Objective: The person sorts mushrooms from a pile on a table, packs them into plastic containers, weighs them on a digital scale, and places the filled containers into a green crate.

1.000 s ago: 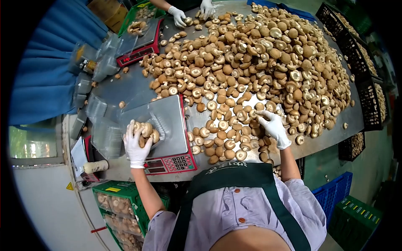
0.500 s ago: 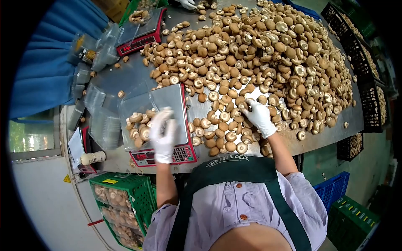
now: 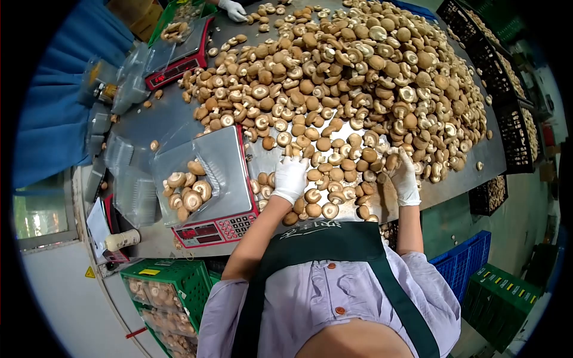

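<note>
White gloves cover both hands. My left hand [image 3: 290, 179] is over the loose mushrooms right of the near scale [image 3: 231, 155]; its fingertips touch mushrooms, and whether they grip one is unclear. My right hand [image 3: 404, 178] has its thumb and fingers around a brown mushroom [image 3: 391, 162] at the near edge of the big mushroom pile [image 3: 358, 65]. A clear plastic tray [image 3: 210, 169] with several mushrooms [image 3: 193, 200] lies on the near scale. Loose mushrooms [image 3: 336, 174] are spread between my two hands.
A second scale [image 3: 179, 56] stands at the far left, with a co-worker's gloved hand [image 3: 233, 10] beyond it. Stacked clear trays [image 3: 135, 194] and a white bottle [image 3: 122, 240] are at the left. Black crates [image 3: 514, 134] line the right side; green crates [image 3: 173, 292] stand below the table.
My left hand has left the tray, where mushrooms now lie, and moved right to the loose mushrooms. My right hand has shifted right and holds a mushroom. The camera view has shifted slightly.
</note>
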`<state>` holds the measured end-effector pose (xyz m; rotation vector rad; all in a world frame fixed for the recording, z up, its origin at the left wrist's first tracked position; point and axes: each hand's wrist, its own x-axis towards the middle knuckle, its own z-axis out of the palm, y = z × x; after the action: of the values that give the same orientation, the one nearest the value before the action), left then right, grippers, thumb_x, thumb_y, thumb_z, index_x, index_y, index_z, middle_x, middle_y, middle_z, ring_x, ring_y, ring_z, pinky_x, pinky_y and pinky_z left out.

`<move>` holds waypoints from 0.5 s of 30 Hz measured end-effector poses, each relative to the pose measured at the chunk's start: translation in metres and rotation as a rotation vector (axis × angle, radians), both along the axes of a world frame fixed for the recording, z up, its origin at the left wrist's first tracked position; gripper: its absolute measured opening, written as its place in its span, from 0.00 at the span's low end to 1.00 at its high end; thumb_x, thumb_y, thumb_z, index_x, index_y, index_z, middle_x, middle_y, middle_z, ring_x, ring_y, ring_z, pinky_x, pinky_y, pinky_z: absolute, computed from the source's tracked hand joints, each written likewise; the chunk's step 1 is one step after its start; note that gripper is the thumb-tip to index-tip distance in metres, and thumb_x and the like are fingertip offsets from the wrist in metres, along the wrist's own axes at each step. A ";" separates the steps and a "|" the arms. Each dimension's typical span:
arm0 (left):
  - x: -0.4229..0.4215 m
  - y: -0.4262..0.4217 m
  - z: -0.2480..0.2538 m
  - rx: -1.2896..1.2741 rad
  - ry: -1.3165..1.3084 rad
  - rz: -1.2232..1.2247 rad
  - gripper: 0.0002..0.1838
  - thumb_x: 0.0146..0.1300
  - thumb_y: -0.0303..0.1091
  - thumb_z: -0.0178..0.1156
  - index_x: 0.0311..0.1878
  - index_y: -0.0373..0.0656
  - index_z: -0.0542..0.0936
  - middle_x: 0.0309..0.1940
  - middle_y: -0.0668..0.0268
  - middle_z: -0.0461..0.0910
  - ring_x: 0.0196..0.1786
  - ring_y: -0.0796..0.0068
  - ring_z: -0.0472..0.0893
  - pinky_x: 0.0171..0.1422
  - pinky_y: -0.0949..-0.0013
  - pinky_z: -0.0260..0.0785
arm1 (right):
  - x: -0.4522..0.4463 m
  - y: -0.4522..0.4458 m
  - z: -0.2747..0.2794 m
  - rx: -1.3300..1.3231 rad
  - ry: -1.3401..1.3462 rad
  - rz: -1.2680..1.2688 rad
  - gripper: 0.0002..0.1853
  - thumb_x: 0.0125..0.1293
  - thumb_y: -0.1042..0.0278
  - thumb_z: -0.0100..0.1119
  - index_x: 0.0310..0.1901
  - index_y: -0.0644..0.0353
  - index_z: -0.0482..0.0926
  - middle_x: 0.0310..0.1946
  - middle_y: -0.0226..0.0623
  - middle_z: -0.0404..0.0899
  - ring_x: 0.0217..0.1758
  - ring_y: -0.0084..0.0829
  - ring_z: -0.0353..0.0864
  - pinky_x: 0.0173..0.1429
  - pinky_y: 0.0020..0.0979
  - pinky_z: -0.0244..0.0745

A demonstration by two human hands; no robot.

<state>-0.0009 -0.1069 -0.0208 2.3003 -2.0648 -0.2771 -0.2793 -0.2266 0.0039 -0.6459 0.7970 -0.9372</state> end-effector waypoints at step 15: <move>0.013 0.030 0.021 -0.076 1.681 0.518 0.19 0.70 0.32 0.47 0.62 0.38 0.70 0.50 0.60 0.77 0.49 0.70 0.79 0.51 0.69 0.74 | 0.078 -0.006 0.003 -0.754 1.622 0.538 0.26 0.52 0.51 0.64 0.49 0.60 0.79 0.33 0.50 0.83 0.38 0.48 0.83 0.43 0.39 0.78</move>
<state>0.0124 -0.0769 0.0006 1.3196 -0.5798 -1.3651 -0.2015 -0.2327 0.0067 -2.2671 1.5220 0.0275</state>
